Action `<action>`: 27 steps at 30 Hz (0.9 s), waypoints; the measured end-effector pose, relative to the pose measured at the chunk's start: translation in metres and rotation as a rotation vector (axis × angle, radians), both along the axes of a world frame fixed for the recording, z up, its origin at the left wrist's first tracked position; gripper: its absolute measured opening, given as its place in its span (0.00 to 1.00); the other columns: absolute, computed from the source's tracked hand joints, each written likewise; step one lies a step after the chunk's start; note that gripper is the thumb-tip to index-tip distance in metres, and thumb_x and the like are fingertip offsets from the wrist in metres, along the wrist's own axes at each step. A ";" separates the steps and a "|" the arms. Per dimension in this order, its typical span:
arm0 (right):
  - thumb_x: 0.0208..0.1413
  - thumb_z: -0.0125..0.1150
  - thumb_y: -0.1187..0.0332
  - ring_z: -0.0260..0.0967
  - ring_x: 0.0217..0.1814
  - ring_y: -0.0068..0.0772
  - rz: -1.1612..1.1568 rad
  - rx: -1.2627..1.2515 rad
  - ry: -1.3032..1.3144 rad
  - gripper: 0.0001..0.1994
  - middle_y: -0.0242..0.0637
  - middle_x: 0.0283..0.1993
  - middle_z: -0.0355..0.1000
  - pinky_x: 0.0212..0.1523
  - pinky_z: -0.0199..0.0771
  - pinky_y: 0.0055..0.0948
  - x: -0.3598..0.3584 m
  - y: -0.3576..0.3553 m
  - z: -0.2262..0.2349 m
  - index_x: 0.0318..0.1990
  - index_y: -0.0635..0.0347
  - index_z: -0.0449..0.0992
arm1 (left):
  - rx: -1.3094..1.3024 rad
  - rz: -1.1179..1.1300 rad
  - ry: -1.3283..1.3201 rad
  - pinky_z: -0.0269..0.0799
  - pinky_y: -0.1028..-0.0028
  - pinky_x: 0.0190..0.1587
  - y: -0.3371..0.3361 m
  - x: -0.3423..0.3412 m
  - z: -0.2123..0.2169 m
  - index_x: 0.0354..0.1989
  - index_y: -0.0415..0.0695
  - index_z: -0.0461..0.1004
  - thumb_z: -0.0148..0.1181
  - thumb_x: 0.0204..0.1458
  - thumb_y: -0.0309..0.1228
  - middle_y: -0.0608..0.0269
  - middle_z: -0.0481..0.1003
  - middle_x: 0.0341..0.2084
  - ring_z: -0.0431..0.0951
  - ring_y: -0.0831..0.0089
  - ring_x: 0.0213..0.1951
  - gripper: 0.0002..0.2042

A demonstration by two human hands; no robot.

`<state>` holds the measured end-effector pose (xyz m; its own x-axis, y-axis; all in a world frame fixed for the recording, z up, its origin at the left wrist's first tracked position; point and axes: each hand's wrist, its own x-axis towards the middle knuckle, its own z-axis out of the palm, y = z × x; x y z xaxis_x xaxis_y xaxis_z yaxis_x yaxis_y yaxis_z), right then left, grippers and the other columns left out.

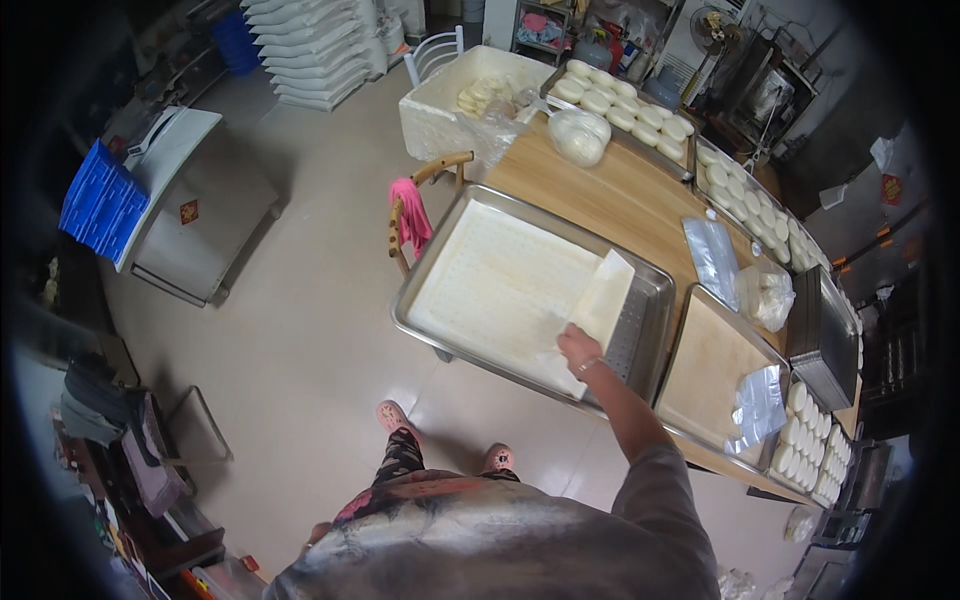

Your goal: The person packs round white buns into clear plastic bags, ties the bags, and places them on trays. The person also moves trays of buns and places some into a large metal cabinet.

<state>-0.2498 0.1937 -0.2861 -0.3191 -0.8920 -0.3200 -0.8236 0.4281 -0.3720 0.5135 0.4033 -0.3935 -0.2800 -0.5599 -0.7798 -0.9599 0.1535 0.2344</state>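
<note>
A large metal tray lies near the left edge of the wooden table, lined with an off-white sheet. The sheet's right side is folded back, baring a strip of perforated tray bottom. My right hand is closed on the near edge of that fold, a bracelet at its wrist. Low on the left, beside my shirt, only a small part of my left hand shows; its fingers are mostly hidden.
Trays of round white dough pieces line the table's far and right sides. Another lined tray, plastic bags and stacked trays lie right. A chair with a pink cloth and a white foam box stand beyond the table's left side.
</note>
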 end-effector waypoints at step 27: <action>0.45 0.55 0.75 0.71 0.37 0.49 -0.048 -0.556 -0.034 0.07 0.42 0.36 0.72 0.39 0.72 0.42 0.232 -0.484 0.025 0.33 0.54 0.76 | -0.518 -0.409 0.553 0.74 0.71 0.40 -0.860 0.020 0.084 0.43 0.43 0.74 0.50 0.54 0.26 0.61 0.78 0.36 0.78 0.72 0.38 0.10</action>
<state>-0.0178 -0.2903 -0.2615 -0.3615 -0.9140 0.1839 -0.7917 0.1968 -0.5783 0.5335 -0.4566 -0.3097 -0.8013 -0.5802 -0.1461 -0.5748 0.6789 0.4568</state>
